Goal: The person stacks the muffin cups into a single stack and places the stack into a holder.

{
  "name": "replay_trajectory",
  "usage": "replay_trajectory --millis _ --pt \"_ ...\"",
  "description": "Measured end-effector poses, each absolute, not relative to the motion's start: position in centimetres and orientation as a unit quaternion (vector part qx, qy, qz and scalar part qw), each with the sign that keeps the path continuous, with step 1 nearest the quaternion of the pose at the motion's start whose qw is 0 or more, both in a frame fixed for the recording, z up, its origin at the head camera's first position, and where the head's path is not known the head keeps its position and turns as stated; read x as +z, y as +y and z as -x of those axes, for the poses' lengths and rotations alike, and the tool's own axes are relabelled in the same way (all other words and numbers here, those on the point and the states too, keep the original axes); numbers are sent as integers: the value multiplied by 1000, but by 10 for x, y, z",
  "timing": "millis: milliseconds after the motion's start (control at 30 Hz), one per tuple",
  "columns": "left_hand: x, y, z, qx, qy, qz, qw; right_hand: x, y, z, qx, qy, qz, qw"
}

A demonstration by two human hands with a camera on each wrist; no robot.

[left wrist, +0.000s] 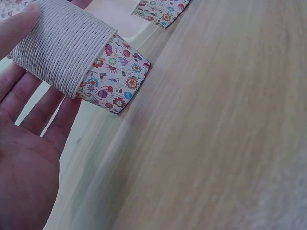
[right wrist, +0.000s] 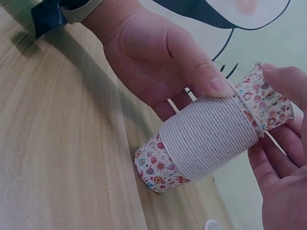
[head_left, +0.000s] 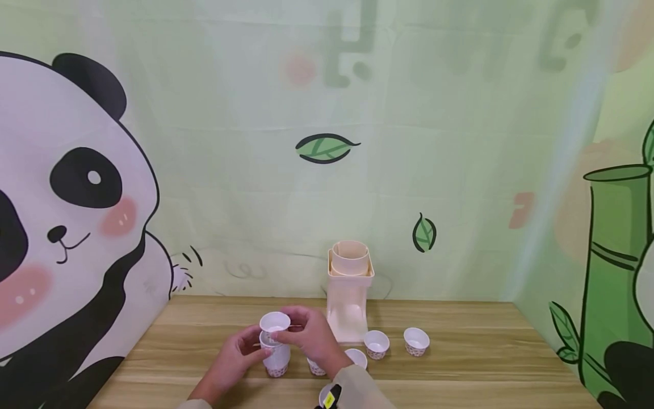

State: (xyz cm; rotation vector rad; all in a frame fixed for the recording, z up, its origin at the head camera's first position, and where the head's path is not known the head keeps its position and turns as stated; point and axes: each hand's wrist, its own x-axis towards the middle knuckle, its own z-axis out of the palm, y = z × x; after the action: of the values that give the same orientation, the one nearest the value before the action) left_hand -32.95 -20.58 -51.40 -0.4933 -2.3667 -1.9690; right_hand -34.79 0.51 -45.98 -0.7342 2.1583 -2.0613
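Note:
A stack of nested paper cups with a floral print [head_left: 277, 360] stands upright, its base down at the wooden table. My left hand [head_left: 232, 363] grips the stack's side, thumb in front and fingers behind. At the stack's mouth is a single paper cup [right wrist: 268, 103], most of its floral side showing above the stacked rims. My right hand [head_left: 317, 341] pinches this upper cup between thumb and fingers. In the right wrist view the left thumb [right wrist: 218, 86] lies along the top rims. The left wrist view shows the stack's ribbed rims [left wrist: 67, 48] beside the left palm [left wrist: 29, 163].
Behind the hands stands a beige dispenser-like stand [head_left: 347, 298] with a round tube on top. Loose paper cups stand to the right, one beside the stand [head_left: 376, 345] and another farther right [head_left: 416, 341]. More cups are partly hidden by the right arm. A printed cloth backdrop hangs behind the table [head_left: 460, 380].

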Motion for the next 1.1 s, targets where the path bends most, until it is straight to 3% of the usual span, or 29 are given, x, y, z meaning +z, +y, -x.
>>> replay_trajectory --millis 1100 --pt "-515 -206 331 -627 -761 165 14 -473 10 350 -650 712 252 81"
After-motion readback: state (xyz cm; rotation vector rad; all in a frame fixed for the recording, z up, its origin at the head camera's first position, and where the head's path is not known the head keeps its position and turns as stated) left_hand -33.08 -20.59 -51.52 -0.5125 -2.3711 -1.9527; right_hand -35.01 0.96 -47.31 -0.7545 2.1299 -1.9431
